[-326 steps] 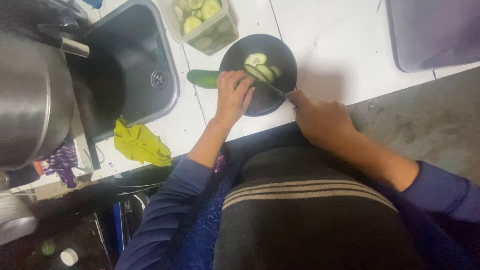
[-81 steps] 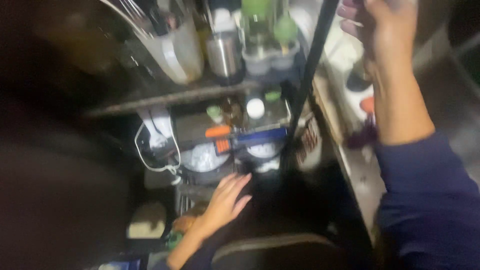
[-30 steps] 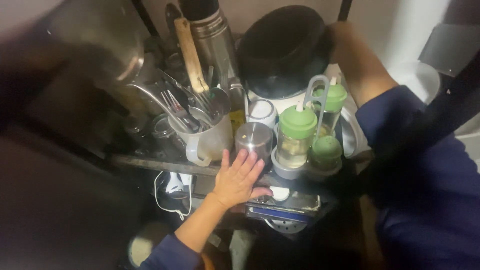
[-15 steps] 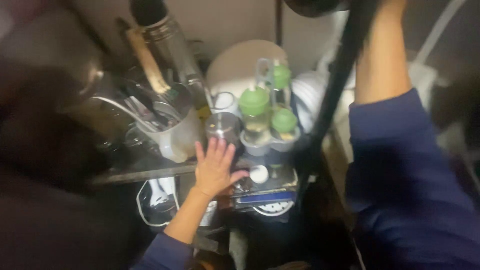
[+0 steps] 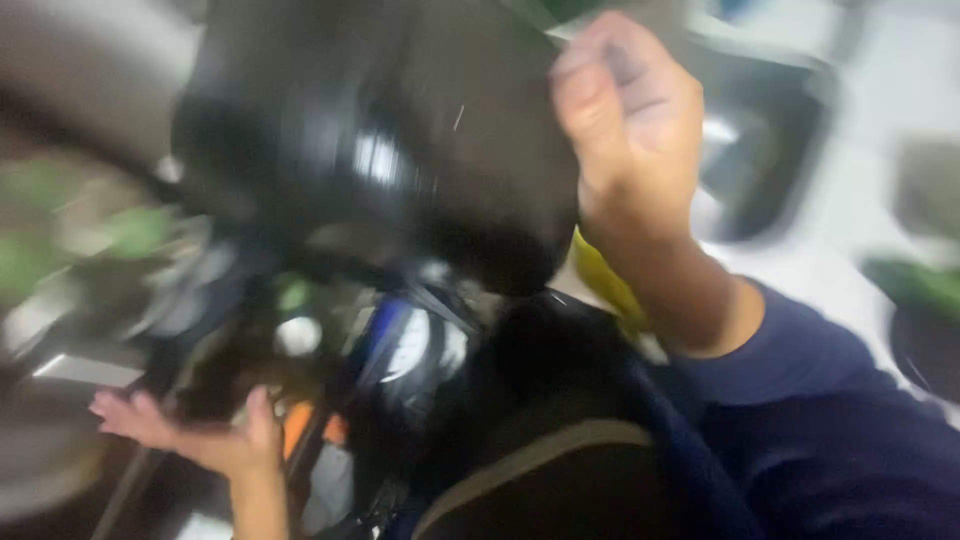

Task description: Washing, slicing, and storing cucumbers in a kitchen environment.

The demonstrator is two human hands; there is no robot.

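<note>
Right hand [image 5: 625, 110] grips rim of large black pan [image 5: 400, 130], view heavily blurred.
Fingers curled tight on pan's right edge. Left hand [image 5: 205, 435] below pan, fingers spread, holding nothing. Sink [image 5: 770, 170] right of pan.

A home kitchen: sink [image 5: 765, 165] set in a white counter [image 5: 800, 270].
</note>
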